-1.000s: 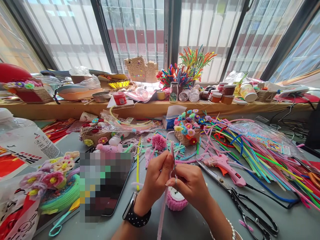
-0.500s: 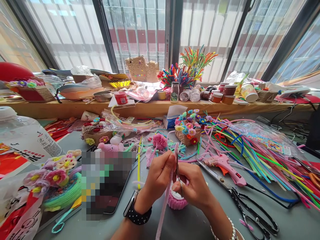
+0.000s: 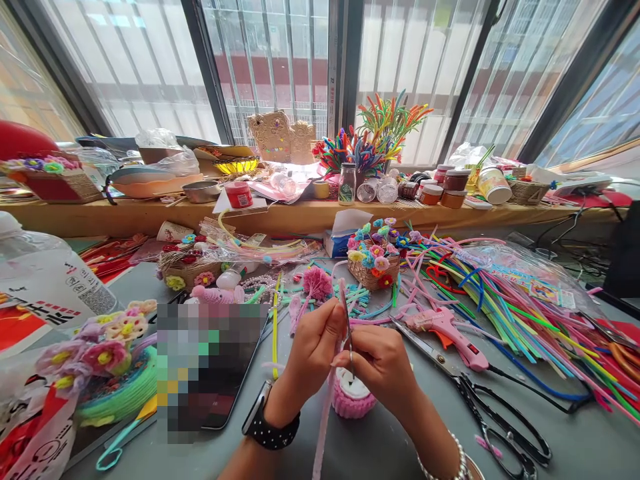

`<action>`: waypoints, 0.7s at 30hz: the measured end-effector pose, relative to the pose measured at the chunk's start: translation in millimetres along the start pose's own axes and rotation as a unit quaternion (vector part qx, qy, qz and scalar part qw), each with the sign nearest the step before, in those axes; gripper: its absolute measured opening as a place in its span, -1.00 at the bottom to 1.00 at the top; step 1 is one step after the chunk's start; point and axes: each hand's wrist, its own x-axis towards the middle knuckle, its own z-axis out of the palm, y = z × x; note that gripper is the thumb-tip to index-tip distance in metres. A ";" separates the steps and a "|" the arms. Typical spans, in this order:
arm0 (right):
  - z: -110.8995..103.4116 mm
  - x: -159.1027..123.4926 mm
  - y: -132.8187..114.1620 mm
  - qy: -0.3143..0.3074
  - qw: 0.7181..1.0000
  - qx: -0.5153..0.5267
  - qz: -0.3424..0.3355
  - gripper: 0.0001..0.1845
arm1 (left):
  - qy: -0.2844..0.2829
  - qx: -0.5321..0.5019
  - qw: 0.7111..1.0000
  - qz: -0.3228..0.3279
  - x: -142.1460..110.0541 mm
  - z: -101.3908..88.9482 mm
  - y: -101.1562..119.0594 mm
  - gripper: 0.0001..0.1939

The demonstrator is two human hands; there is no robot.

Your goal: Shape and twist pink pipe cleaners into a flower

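My left hand (image 3: pixel 313 353), with a black watch on its wrist, pinches a long pink pipe cleaner (image 3: pixel 323 420) that hangs down toward me. My right hand (image 3: pixel 383 365) is closed on a thin metal tool (image 3: pixel 347 328) held upright against the pipe cleaner's top. Just below both hands, a small round pink-wrapped holder (image 3: pixel 353 400) stands on the grey table (image 3: pixel 390 447).
A pink glue gun (image 3: pixel 447 328) and black scissors (image 3: pixel 500 423) lie to the right, beside a spread of coloured pipe cleaners (image 3: pixel 525 313). A tablet (image 3: pixel 210 370) and a green flower basket (image 3: pixel 107 373) sit left. A small woven flower basket (image 3: pixel 375 263) stands behind, with a cluttered windowsill shelf (image 3: pixel 300 217) beyond.
My right hand dipped a little toward the pink holder and came back up; the tool stays upright against the pipe cleaner. The view shifted slightly.
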 end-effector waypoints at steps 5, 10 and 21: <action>-0.4 -0.9 0.5 -0.009 1.000 0.004 0.004 -0.47 | -0.008 0.009 1.000 0.002 0.1 0.3 0.4 -0.69; 0.9 -0.6 1.8 -0.007 1.000 -0.005 0.001 -0.47 | -0.008 0.005 1.000 -0.006 0.3 0.5 0.4 -0.69; -1.2 -0.2 -0.5 -0.017 0.999 0.031 0.021 -0.40 | -0.024 -0.002 1.000 -0.010 1.6 0.8 4.1 -0.68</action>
